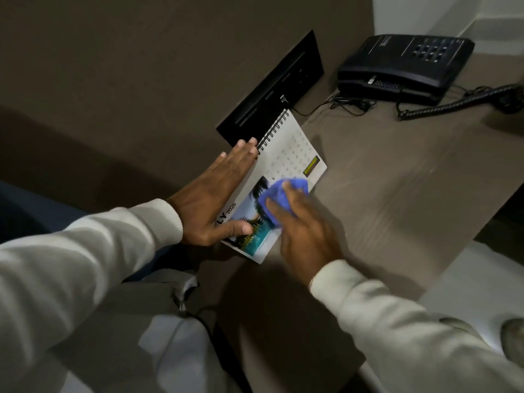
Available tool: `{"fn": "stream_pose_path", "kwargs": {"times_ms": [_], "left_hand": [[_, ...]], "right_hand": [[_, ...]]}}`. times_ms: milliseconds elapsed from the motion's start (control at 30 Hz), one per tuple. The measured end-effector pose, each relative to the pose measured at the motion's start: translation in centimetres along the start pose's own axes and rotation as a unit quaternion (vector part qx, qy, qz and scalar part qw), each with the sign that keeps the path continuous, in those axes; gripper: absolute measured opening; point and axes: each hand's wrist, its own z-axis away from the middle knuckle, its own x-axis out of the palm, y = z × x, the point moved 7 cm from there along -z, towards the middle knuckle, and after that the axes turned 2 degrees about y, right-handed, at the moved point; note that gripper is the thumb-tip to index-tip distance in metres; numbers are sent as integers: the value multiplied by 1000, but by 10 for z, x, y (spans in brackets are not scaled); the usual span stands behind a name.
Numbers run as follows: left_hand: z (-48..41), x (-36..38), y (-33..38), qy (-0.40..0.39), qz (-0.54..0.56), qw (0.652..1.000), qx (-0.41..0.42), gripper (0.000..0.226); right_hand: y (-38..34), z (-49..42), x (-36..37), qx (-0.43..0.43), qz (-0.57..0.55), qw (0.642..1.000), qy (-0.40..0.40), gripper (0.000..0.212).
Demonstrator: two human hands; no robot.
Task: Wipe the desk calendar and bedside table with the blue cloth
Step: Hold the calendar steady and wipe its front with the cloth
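Observation:
The white spiral-bound desk calendar (295,154) stands tilted at the near left of the brown bedside table (397,188), showing a date grid and a palm-tree picture. My left hand (215,199) grips its left edge, fingers flat behind it and thumb on the picture. My right hand (306,225) presses the crumpled blue cloth (280,194) against the calendar's face, near the middle of the page; the hand is motion-blurred.
A black telephone (405,63) with a coiled cord (453,103) sits at the table's far end. A black wall panel (272,89) is behind the calendar, with a thin cable running from it. The table's right edge (482,231) drops to a pale floor.

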Motion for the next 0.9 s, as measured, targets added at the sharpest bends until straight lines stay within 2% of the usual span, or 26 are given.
{"fn": "stream_pose_path", "kwargs": {"times_ms": [233, 367, 500, 633, 700, 767, 833, 900], "left_hand": [[-1, -2, 0, 3, -3, 1000, -1, 112], [-1, -3, 1, 5, -4, 1000, -2, 111], [-1, -2, 3, 7, -2, 1000, 1, 111], [0, -1, 3, 2, -1, 1000, 0, 112], [1, -2, 1, 1, -3, 1000, -2, 112], [0, -1, 0, -2, -1, 1000, -6, 112], [0, -1, -1, -2, 4, 1000, -8, 112], [0, -1, -1, -4, 3, 1000, -10, 112]], "right_hand": [[30, -36, -23, 156, -68, 980, 105, 60], [12, -7, -5, 176, -159, 965, 111, 59], [-17, 29, 24, 201, -210, 955, 59, 59], [-20, 8, 2, 207, -271, 929, 146, 57], [-13, -22, -20, 173, -252, 936, 174, 57], [-9, -52, -41, 123, -181, 956, 193, 58], [-6, -68, -45, 84, -115, 974, 179, 61], [1, -61, -34, 96, -98, 981, 138, 63]]}}
